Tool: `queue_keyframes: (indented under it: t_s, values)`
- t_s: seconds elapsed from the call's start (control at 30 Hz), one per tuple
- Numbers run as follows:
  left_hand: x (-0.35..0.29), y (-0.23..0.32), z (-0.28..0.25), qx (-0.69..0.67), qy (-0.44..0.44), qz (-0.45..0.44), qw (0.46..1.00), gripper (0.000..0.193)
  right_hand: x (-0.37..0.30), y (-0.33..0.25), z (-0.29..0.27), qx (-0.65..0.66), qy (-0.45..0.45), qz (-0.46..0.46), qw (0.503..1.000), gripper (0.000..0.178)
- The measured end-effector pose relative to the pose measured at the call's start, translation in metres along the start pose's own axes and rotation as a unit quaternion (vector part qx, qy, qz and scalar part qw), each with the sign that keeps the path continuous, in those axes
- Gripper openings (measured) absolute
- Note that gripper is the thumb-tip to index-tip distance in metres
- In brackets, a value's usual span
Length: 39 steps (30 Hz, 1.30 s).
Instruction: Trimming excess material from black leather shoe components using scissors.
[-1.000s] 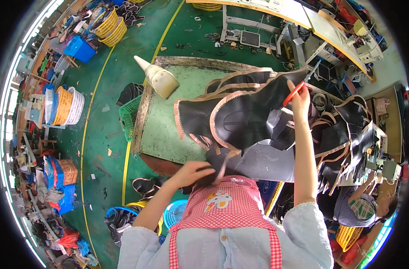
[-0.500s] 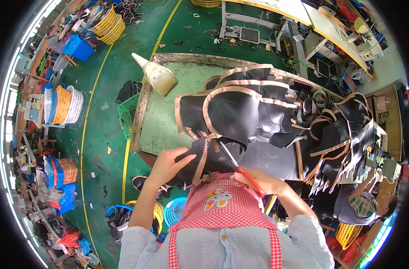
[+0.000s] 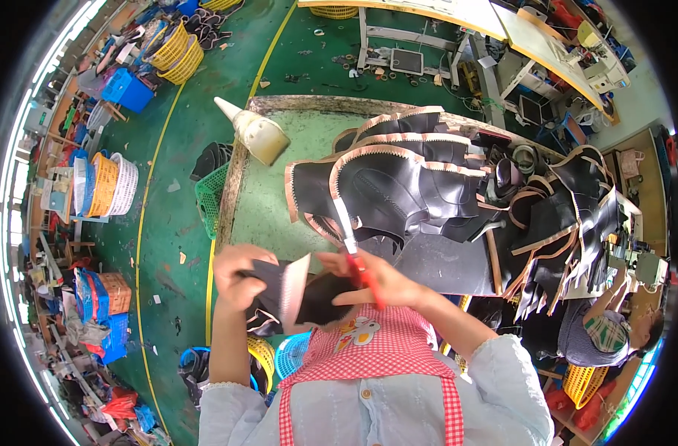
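Observation:
My left hand grips a black leather piece at its left side. A pale tan zigzag-edged strip runs across this piece, above my checked apron. In my right hand are red-handled scissors, their silver blades pointing up and away from me. My right fingers also reach the right part of the leather piece; whether they grip it is hard to tell. Just beyond, black leather pieces with tan zigzag edges lie overlapped on the worktable.
A cream container with a long cone nozzle lies at the table's far left. More leather pieces and tape rolls crowd the right. A green basket stands left of the table. Another person sits at far right.
The leather piece has been lifted and moved left and toward me, its strip turned. My right hand has moved left with the scissors, whose blades have swung upward.

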<state>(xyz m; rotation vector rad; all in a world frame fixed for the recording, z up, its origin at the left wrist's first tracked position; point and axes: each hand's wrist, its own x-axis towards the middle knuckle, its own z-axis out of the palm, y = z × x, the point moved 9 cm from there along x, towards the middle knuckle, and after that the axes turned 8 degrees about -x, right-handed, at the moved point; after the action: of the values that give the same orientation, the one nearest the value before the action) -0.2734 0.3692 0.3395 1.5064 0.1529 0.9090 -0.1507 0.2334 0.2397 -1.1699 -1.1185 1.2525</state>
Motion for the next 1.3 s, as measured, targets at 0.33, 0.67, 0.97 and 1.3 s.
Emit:
queue_keyframes:
  t_s: [0.33, 0.67, 0.97, 1.3]
  values:
    - [0.078, -0.027, 0.009, -0.23, 0.055, 0.0, 0.972, 0.05, 0.046, -0.1, -0.037, -0.031, 0.24, -0.15, 0.959, 0.032]
    - [-0.051, -0.165, 0.058, 0.2, -0.311, -0.345, 0.863, 0.033, -0.042, -0.15, -0.25, -0.435, 0.634, -0.055, 0.637, 0.033]
    - [-0.076, -0.194, 0.066, 0.308, -0.197, -0.189, 0.912, 0.066, -0.085, -0.006, -0.27, -0.182, 0.562, 0.03, 0.806, 0.029]
    - [-0.105, -0.239, 0.074, 0.289, -0.128, -0.22, 0.923, 0.021, -0.086, 0.024, -0.212, -0.115, 0.449, 0.06, 0.884, 0.027]
